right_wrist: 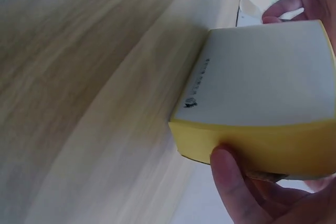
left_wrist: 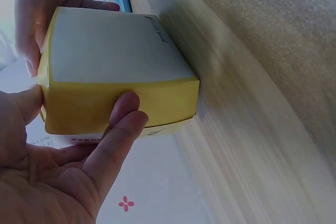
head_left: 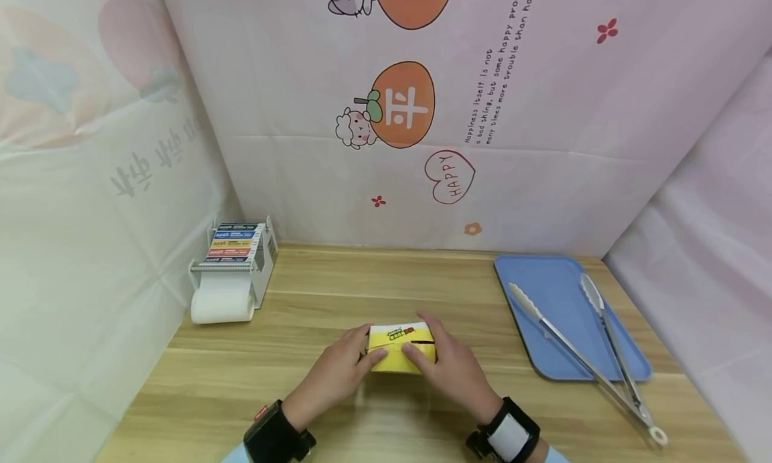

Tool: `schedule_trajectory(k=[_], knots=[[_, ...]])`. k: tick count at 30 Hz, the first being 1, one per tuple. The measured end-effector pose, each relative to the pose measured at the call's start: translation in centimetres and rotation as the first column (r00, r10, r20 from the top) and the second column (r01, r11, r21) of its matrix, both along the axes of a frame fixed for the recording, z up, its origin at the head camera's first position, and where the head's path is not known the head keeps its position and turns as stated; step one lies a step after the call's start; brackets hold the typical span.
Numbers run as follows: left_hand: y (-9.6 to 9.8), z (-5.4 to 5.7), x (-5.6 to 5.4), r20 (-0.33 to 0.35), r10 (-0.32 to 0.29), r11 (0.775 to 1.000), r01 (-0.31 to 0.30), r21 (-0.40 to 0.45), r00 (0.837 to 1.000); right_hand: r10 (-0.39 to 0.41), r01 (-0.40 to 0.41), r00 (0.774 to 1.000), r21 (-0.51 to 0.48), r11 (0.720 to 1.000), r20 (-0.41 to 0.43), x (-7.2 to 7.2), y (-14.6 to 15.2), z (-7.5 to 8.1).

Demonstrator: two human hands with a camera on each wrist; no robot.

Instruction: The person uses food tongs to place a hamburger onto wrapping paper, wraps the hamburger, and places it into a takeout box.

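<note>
Between my two hands is a small yellow and white cardboard box [head_left: 395, 359] with green and red print on its lid. My left hand [head_left: 338, 370] grips its left end, thumb on the yellow front. At the other end my right hand [head_left: 456, 369] holds it, with the thumb over the front edge by a dark slit under the lid. The left wrist view shows left fingertips [left_wrist: 126, 103] against a yellow side of the box [left_wrist: 115, 51]. In the right wrist view, a right finger [right_wrist: 227, 169] presses the opposite yellow side, below a white face with small dark print.
A label or tape dispenser [head_left: 259, 275] with a white roll [head_left: 222, 299] stands at the back left of the wooden table [head_left: 338, 282]. To the right lies a blue tray [head_left: 543, 356], with long metal tongs [head_left: 573, 351] spread across it and reaching past its front edge. Printed cloth walls enclose the table.
</note>
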State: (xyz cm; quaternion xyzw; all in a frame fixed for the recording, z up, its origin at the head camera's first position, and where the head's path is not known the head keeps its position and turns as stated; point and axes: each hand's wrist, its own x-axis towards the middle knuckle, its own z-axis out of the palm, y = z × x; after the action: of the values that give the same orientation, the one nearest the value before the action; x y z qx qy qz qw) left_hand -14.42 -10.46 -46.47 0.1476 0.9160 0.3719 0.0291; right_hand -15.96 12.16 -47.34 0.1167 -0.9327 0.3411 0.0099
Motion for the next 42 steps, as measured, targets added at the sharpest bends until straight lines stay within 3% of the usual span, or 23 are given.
schedule_trajectory(k=[7, 14, 23, 29, 37, 42], knots=[[0.1, 0.0, 0.0, -0.001, -0.003, 1.0, 0.003, -0.004, 1.0, 0.012, -0.012, 1.0, -0.026, 1.0, -0.014, 0.0, -0.1, -0.1], [0.3, 0.0, -0.1, 0.0, -0.012, 1.0, 0.012, -0.006, 1.0, 0.085, -0.072, 0.993, -0.148, 0.986, 0.082, 0.0, 0.6, 0.3], [0.1, -0.3, -0.4, 0.014, -0.032, 0.999, 0.032, -0.001, 0.999, 0.211, -0.134, 0.945, -0.292, 0.947, 0.249, -0.3, 2.4, 0.3], [0.0, -0.2, -0.4, 0.024, -0.032, 0.999, 0.033, -0.004, 0.999, 0.184, -0.11, 0.953, -0.287, 0.952, 0.243, -0.4, 2.4, 0.1], [0.0, -0.1, -0.4, 0.021, -0.051, 0.999, 0.051, -0.004, 0.999, 0.207, -0.112, 0.953, -0.378, 0.919, 0.22, -0.4, 2.0, -0.1], [-0.1, 0.0, -0.3, 0.04, -0.035, 0.999, 0.036, -0.021, 0.999, 0.195, -0.133, 0.967, -0.328, 0.935, 0.164, -0.3, 2.0, -0.6]])
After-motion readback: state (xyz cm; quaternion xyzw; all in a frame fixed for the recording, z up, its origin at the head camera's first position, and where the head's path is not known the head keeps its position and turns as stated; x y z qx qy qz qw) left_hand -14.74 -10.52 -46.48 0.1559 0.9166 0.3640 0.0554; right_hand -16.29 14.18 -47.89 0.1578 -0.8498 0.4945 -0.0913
